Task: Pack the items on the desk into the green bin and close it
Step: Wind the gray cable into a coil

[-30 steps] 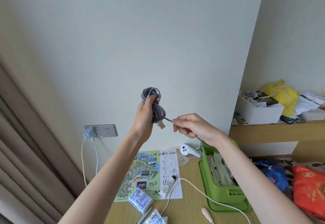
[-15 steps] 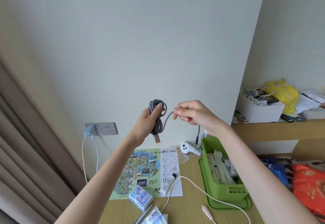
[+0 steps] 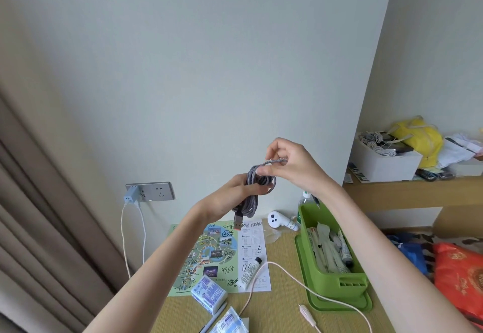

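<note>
In the air above the desk, my left hand (image 3: 231,196) grips a coiled grey braided cable (image 3: 254,194) whose USB plug hangs down. My right hand (image 3: 290,162) pinches the cable's free end just above the coil. Below and to the right, the green bin (image 3: 337,284) stands open on its green lid and holds several packets and tubes. On the desk lie a map sheet (image 3: 209,251), a white tube (image 3: 249,271), a small blue-and-white box (image 3: 209,293), a blue-white packet (image 3: 230,323), a thin pinkish cable (image 3: 295,277) and a white gadget (image 3: 281,221).
A wall socket (image 3: 156,191) holds a blue charger with white cords hanging down. Curtains fill the left edge. A wooden shelf (image 3: 407,191) on the right carries a white box, a yellow bag and papers. Red and blue bags (image 3: 457,270) lie right of the bin.
My right hand has carried the cable's free end up and over the coil in a wrapping motion. My left hand and the coil have sunk lower, and the view has tipped down a little.
</note>
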